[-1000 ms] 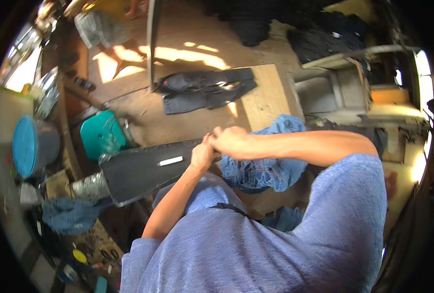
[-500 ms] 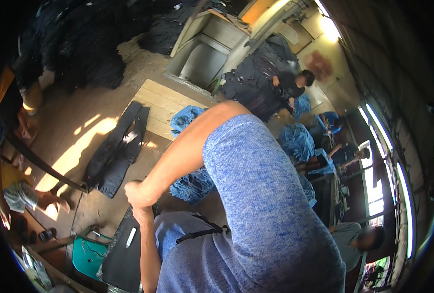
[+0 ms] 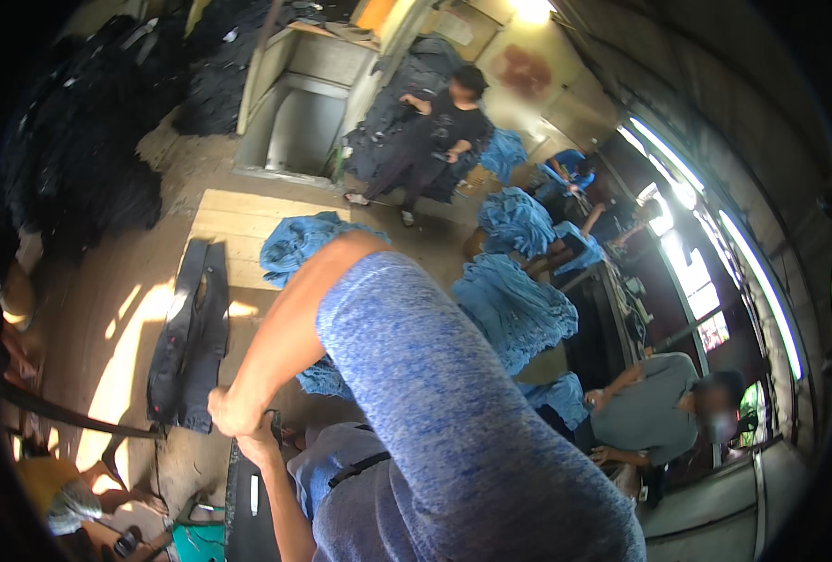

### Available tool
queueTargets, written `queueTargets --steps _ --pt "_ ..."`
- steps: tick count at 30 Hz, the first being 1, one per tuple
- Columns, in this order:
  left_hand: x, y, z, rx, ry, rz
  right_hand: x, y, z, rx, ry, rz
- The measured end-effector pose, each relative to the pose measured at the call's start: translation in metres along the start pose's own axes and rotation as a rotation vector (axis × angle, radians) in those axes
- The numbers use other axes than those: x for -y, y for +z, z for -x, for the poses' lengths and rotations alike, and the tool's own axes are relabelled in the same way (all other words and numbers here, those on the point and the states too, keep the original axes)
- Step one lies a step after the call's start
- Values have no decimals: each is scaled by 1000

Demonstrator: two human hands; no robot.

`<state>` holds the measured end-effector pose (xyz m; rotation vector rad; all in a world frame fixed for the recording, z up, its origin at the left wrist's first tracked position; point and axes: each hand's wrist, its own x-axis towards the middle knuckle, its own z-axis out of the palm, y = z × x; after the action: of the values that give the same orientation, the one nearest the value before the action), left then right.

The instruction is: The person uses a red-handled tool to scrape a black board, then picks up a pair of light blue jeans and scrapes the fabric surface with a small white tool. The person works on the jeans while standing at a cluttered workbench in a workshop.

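Observation:
My right hand [image 3: 232,412] is closed, fist-like, at the end of my bent arm in a blue speckled sleeve. My left hand [image 3: 260,444] comes up from below and meets it, its fingers partly hidden and seemingly closed. What the two hold, if anything, does not show. Dark trousers [image 3: 186,337] lie lengthwise just beyond my right hand, their near end close to its knuckles. Under my left forearm is a black board-like surface [image 3: 243,506] with a small white stick-shaped piece [image 3: 254,495] on it.
Crumpled blue denim [image 3: 308,239] lies on a pale wooden board [image 3: 224,220] ahead. More denim heaps [image 3: 514,304] are at the right, and black cloth piles [image 3: 79,150] at the far left. A standing person [image 3: 435,122] and a seated person [image 3: 646,407] are nearby.
The view has shifted, so most of the room appears further left. My hands remain together. The dark trousers now look straighter, with their legs side by side. The person by the black pile stands more fully in view.

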<state>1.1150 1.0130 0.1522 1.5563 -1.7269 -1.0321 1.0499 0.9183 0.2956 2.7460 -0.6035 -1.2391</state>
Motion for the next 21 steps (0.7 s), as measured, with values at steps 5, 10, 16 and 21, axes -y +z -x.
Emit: queueTargets --steps 5,10,16,21 --pt "-7 0 0 62 -116 -98 -12 -3 31 -243 -275 362" --pt "-2 8 -2 -104 40 -102 -25 25 -3 41 138 -383" --pt "43 43 -6 -98 -39 -420 9 41 21 -349 112 -211" --pt "28 28 8 -42 -47 -113 -35 2 56 -194 -457 -13"
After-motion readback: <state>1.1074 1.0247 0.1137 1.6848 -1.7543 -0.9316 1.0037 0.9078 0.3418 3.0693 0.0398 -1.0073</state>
